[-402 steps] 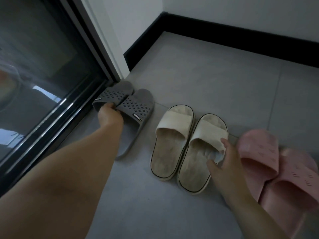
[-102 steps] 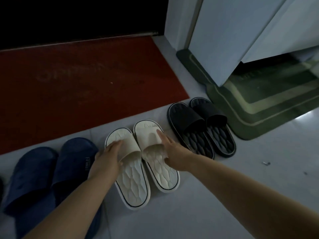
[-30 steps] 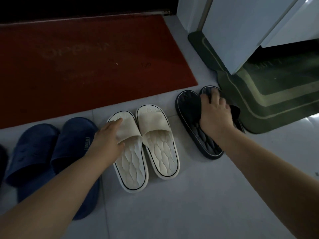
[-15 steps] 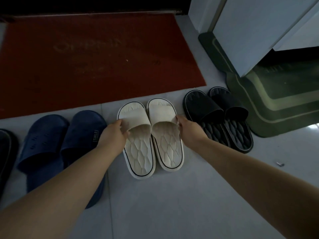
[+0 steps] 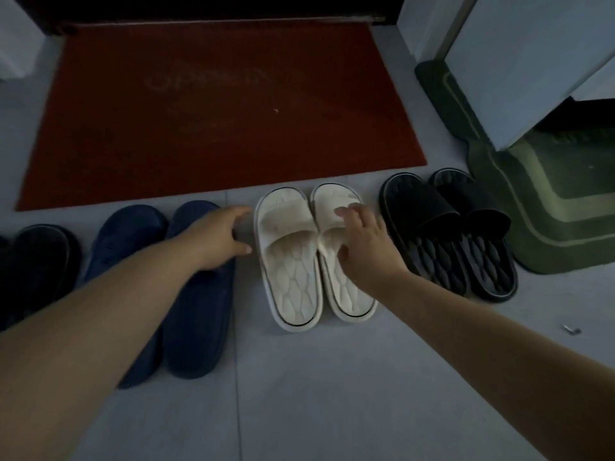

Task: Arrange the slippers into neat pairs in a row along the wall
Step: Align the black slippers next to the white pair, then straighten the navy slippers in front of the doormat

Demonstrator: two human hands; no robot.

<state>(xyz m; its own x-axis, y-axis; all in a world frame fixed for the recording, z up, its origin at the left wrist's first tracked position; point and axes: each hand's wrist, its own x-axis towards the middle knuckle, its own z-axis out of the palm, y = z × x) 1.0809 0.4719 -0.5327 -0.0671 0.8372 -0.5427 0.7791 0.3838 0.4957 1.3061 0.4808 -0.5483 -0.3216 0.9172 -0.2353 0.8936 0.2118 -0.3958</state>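
A white pair of slippers lies side by side in the middle of the row, the left white slipper (image 5: 291, 261) against the right white slipper (image 5: 354, 296). My left hand (image 5: 218, 237) is open, its fingers and thumb cupped by the outer edge of the left white slipper. My right hand (image 5: 367, 249) has its fingers over the right white slipper's strap and its thumb under the strap. A navy pair (image 5: 199, 327) lies to the left under my left forearm. To the right sits a black pair (image 5: 422, 211).
A red doormat (image 5: 216, 111) lies just beyond the toes of the row. At the right, a green mat (image 5: 549, 214) runs under a white door panel (image 5: 532, 61). Another dark slipper (image 5: 40, 261) shows at the far left. A small metal bit (image 5: 570, 329) lies on the grey tiles.
My left hand has come off the left white slipper's strap to its outer edge. My right hand has shifted from the right slipper's side onto its strap. The view has panned left.
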